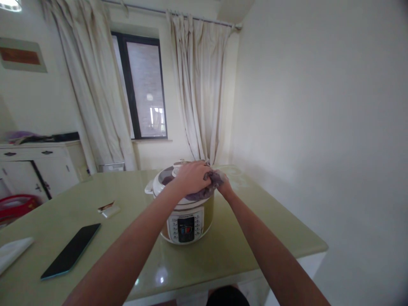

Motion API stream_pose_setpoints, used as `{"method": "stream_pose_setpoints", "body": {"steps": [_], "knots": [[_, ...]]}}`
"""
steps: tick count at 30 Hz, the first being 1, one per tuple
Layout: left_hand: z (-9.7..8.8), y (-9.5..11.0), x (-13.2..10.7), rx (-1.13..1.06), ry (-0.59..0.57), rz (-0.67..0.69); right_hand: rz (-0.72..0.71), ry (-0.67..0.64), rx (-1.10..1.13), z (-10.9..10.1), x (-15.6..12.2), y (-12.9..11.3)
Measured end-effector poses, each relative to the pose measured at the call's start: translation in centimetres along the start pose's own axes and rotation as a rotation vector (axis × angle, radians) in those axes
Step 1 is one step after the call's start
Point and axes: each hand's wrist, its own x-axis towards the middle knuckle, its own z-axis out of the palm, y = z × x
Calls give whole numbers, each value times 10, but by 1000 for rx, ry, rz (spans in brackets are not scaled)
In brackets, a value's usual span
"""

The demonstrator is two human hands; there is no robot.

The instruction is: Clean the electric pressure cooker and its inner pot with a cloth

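Observation:
A gold and white electric pressure cooker (pixel 188 221) stands on the pale green table (pixel 223 250), its control panel facing me. A purple-grey cloth (pixel 214 183) lies over the cooker's white lid. My left hand (pixel 191 176) rests on top of the lid, fingers curled onto the cloth. My right hand (pixel 225 185) is at the lid's right edge, closed round the same cloth; its fingers are mostly hidden in the fabric.
A dark phone (pixel 72 250) lies on the table at the left, beside a small white packet (pixel 108 209) and a white cloth (pixel 12 250) at the left edge. A white cabinet (pixel 38 165), cream curtains (pixel 200 85) and a window stand behind. A bare wall runs along the right.

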Motion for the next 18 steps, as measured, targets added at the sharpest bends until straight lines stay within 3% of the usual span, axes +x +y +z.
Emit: {"method": "stream_pose_setpoints", "body": {"steps": [2,7,10,13,15,18], "knots": [[-5,-19,-6,-28,-11,-48,14,3,32,0,-1,-3],[0,-66,-42,-202,108,-126,147,49,53,3,-1,-8],[8,-101,-58,-202,157,-322,170,55,48,6,1,-7],[19,-134,-71,-156,130,-600,183,57,44,7,1,-6],[26,-146,-81,-144,101,-727,184,65,47,9,2,-5],[31,-141,-98,-108,157,-726,181,89,56,12,2,-3]]}}
